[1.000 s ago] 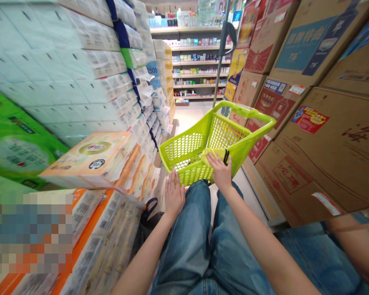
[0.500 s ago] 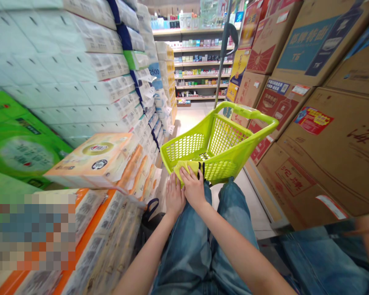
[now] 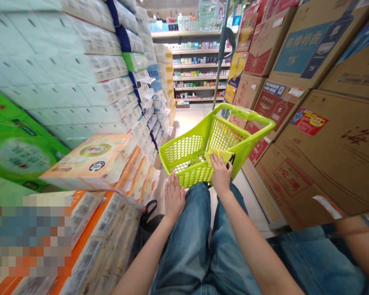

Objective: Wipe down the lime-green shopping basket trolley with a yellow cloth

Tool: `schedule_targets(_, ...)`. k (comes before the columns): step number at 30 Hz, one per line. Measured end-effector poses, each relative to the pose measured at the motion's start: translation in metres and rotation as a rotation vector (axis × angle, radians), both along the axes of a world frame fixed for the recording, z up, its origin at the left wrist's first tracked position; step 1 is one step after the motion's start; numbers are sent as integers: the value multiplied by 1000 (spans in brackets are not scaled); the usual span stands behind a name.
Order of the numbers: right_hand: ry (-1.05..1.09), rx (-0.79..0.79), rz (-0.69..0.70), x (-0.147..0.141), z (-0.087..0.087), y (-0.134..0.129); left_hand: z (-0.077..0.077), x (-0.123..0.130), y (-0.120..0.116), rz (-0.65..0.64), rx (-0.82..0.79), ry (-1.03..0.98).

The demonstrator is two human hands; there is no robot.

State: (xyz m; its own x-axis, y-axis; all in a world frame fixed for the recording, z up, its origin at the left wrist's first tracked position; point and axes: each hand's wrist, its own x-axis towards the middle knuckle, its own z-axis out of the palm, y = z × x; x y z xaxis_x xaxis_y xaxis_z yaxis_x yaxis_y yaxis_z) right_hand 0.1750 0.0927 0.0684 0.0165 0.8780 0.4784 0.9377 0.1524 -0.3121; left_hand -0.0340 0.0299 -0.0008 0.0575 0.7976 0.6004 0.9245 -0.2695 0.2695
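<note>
A lime-green plastic mesh shopping basket point(image 3: 184, 149) stands in front of my legs on a pole-mounted trolley. My right hand point(image 3: 221, 175) sits at the basket's near rim, shut on a crumpled yellow cloth point(image 3: 219, 156) with a black strap or tag at one end. My left hand point(image 3: 174, 196) is open, with its fingers spread and nothing in it. It hangs just below the basket's near left corner, close to the wall or touching it. I cannot tell which.
Stacked wrapped tissue packs point(image 3: 80, 82) rise along the left, and printed cardboard cartons point(image 3: 326, 151) along the right. A grey metal pole point(image 3: 220, 57) stands behind the basket. Shelves of goods point(image 3: 199, 69) line the far end of the aisle. A black bag point(image 3: 147, 221) sits by my left leg.
My right hand has moved right and forward along the basket rim, carrying the yellow cloth. My left hand no longer sits beside the cloth; the two hands are now apart.
</note>
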Motion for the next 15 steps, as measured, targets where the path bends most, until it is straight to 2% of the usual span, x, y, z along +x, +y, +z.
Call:
schedule_targets(2,9,-24,75,-33,-3,-13,-1,0,1,-4,7,-11)
schedule_targets(5,4,-45,261,-81,-9,-35,-5,-3,2,-11,27,-1)
schedule_targets(8,-5,-49,376,-101,-12,-46,-6,-5,3,-19,45,18)
schedule_targets(10,-29,-40,403,-93,-11,-44,-5,-6,2,-28,38,11)
schedule_targets(12,-57,-33,386,-69,-7,-35,-2,-5,1,-36,29,-7)
schedule_targets(15,-61,-29,254,-21,-1,-14,0,-2,1,-34,29,-26)
